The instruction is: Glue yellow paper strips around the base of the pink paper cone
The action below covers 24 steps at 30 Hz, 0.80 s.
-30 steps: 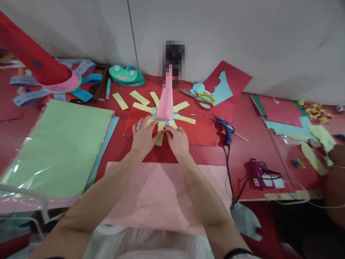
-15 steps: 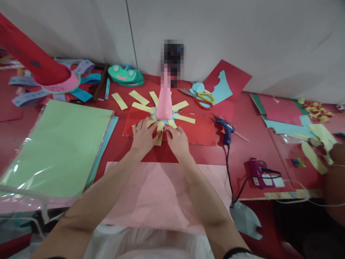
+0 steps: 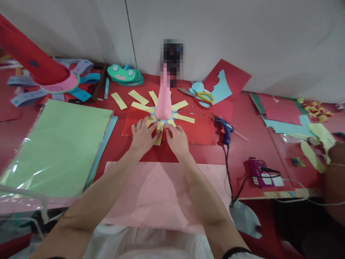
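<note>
A pink paper cone (image 3: 163,104) stands upright on a scalloped blue paper base. Yellow paper strips (image 3: 184,118) fan out from the base over a red board (image 3: 201,131). My left hand (image 3: 144,137) rests at the front left of the cone, fingers spread, its thumb beside the front yellow strip (image 3: 159,138). Across that strip, my right hand (image 3: 178,140) has its fingers curled together close to the blue base. Whatever lies between the right fingertips is hidden.
Scissors (image 3: 203,99) and a blue glue gun (image 3: 226,130) with a cord lie to the right. Wrapped green paper (image 3: 61,147) is at left, below a red tube (image 3: 35,57). Frog cutouts (image 3: 125,75) sit by the wall. Another person's arm (image 3: 335,180) shows at far right.
Both hands keep almost the same place and pose. The whole view has shifted very slightly.
</note>
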Tool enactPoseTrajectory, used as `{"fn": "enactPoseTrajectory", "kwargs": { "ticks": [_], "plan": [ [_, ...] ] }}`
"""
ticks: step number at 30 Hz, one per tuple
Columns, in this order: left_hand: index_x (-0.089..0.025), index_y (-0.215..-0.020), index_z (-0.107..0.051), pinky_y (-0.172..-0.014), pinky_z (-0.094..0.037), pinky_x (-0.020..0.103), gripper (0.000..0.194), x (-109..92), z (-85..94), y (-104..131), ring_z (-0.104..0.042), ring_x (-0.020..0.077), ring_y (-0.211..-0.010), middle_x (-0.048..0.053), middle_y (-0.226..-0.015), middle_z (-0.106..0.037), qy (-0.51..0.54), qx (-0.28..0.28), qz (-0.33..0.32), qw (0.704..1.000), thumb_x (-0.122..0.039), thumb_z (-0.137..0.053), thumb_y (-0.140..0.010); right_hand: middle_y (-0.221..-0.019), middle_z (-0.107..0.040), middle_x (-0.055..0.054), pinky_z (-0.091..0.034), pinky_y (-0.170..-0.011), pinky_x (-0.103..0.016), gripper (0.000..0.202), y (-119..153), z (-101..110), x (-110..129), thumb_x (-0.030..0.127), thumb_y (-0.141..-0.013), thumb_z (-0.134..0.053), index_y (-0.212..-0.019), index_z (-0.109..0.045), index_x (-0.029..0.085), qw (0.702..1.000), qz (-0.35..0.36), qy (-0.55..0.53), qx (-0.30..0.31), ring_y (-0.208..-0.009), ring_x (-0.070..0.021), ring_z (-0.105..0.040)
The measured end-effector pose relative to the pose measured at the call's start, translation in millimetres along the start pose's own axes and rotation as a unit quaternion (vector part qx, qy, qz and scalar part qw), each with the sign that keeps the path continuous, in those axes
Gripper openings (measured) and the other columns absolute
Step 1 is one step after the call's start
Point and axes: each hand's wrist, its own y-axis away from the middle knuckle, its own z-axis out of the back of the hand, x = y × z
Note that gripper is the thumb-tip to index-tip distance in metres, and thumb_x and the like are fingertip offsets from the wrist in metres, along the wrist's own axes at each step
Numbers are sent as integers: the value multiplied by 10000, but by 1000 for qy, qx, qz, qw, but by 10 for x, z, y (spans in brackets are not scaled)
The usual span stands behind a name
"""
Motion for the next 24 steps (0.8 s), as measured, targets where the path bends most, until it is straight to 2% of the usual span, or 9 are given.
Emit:
{"fn": "enactPoseTrajectory", "kwargs": {
  "ticks": [5,10,15,19,24],
  "plan": [
    [-315,-1317,-574,-1042,-321,572,405,5,-8,-7,-384,356,-1324,113,-1488,-416,1,4,3,1000,-404,-480,-933,-789,-625,-52,-445,-754,-284,354,-66,-30,7,76,-842,-432,-1082,-651,216,1000,25,4,-15,-876,-204,-548],
    [-267,-1388,-500,-1079,-288,556,472,-5,8,-8,-384,339,-1335,121,-1489,-432,10,3,13,1000,-399,-481,-935,-809,-649,-51,-443,-782,-305,368,-126,-58,48,53,-785,-443,-1047,-647,213,998,53,11,10,-887,-218,-524],
    [-230,-1380,-508,-1092,-274,558,478,-18,13,2,-360,351,-1355,133,-1505,-408,13,17,14,1000,-377,-488,-926,-839,-667,-52,-445,-830,-332,370,-126,-62,61,47,-777,-449,-1044,-637,221,998,52,22,36,-912,-230,-533],
    [-240,-1383,-505,-1094,-276,553,475,-14,-5,10,-360,350,-1357,127,-1507,-407,13,9,11,1000,-375,-478,-929,-827,-665,-64,-442,-816,-332,336,-113,-51,61,53,-783,-453,-1021,-633,209,998,42,32,42,-925,-233,-540],
    [-188,-1394,-496,-1086,-292,552,499,-12,-8,11,-360,356,-1357,155,-1504,-405,-2,15,6,1000,-380,-460,-936,-818,-651,-76,-437,-795,-337,320,-110,-54,59,75,-797,-451,-1032,-630,198,997,43,37,45,-939,-239,-539]
  ]
}}
